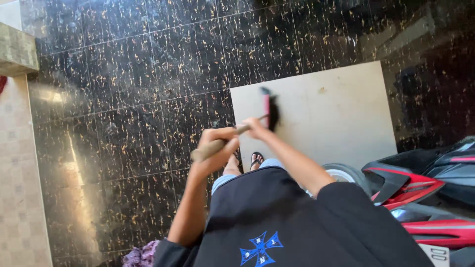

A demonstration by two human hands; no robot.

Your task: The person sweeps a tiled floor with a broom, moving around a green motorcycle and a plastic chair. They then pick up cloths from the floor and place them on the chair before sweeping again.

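A broom with a wooden handle (217, 144) and a dark brush head with a red band (269, 109) is held in front of me. My left hand (217, 146) grips the near end of the handle. My right hand (255, 127) grips the handle further along, close to the brush head. The brush head hangs blurred over the near left part of a pale grey rectangular board (326, 113) that lies on the floor. My feet in sandals (255, 159) show just below the hands.
The floor is glossy black tile with gold flecks (148, 74). A red and black scooter (425, 188) with its front wheel (341, 174) stands close at the right. Beige tiled wall or step (20, 173) runs along the left. A purple cloth (141, 256) lies at the bottom.
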